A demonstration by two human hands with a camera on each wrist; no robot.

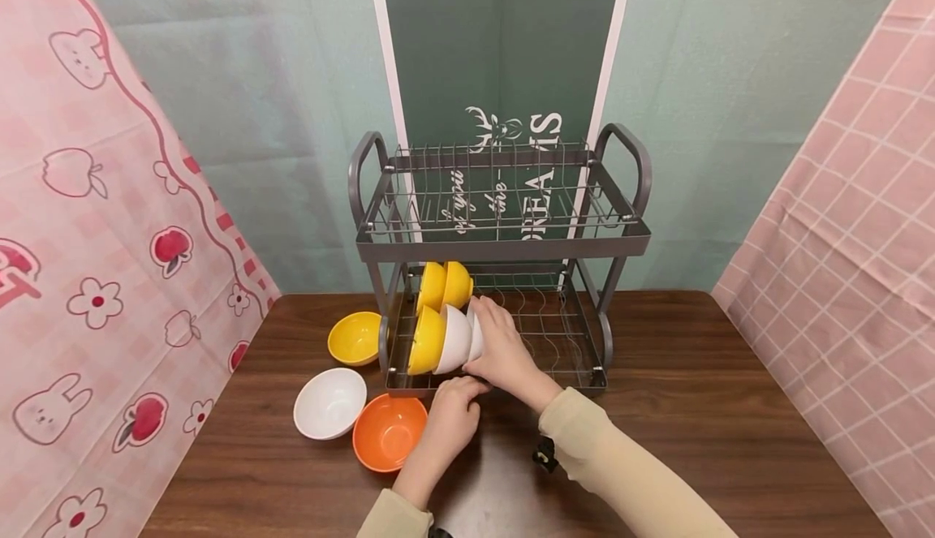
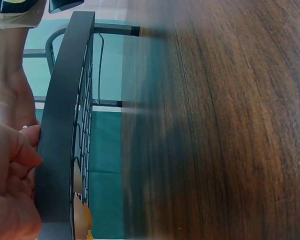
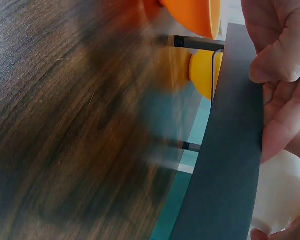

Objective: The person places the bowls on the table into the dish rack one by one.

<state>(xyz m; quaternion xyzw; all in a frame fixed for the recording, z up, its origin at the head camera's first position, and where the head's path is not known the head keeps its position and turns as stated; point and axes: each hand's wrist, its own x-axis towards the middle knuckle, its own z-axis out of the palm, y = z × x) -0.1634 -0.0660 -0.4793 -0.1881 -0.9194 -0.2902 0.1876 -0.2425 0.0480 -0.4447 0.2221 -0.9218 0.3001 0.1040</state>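
My right hand (image 1: 504,349) holds a white bowl (image 1: 476,335) by its sides on the lower tier of a grey two-tier dish rack (image 1: 504,247). The bowl stands on edge, its rim toward the left, mostly covered by my fingers. Directly left of it, another white bowl (image 1: 454,341) leans against a yellow bowl (image 1: 427,342). Behind these stand two more yellow bowls (image 1: 458,283). My left hand (image 1: 454,416) rests at the front rail (image 2: 60,135) of the rack, fingers loosely bent and touching its upper edge. The right wrist view shows the held bowl (image 3: 281,187) behind that rail.
Left of the rack, a yellow bowl (image 1: 355,338), a white bowl (image 1: 330,403) and an orange bowl (image 1: 390,432) sit upright on the wooden table (image 1: 679,408). The orange one is close beside my left forearm. The rack's upper wire tier (image 1: 504,197) overhangs the back bowls.
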